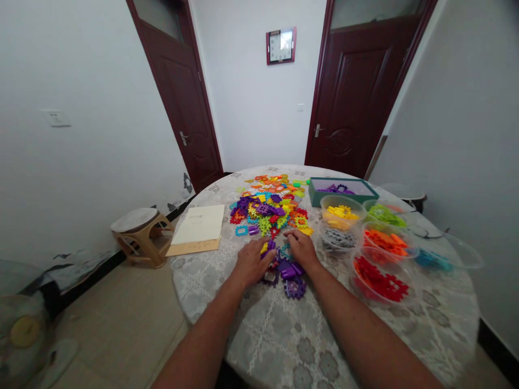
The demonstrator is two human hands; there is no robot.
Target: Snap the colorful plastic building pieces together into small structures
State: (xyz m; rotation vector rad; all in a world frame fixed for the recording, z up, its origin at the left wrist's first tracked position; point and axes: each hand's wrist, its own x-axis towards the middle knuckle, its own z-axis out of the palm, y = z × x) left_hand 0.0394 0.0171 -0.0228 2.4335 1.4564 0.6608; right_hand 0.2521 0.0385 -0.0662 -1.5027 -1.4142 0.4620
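My left hand [254, 263] is closed, with a yellow piece and a purple piece [271, 246] between its thumb and fingers. Across from it, my right hand [302, 249] has its fingers curled beside a teal gear-shaped piece [285, 251]; what its fingertips hold, if anything, is hidden. Purple plastic pieces [288, 269] lie between my hands, and a purple gear-shaped piece [294, 288] rests closest to me. Just beyond my fingers is a heaped pile of mixed plastic building pieces [265, 209] in many colours.
Clear bowls of sorted pieces stand at right: yellow [341, 214], grey [338, 237], green [387, 215], orange [385, 242], red [381, 281] and blue [433, 260]. Behind them sits a green box [343, 200] with purple pieces. A paper pad [199, 224] lies at the table's left.
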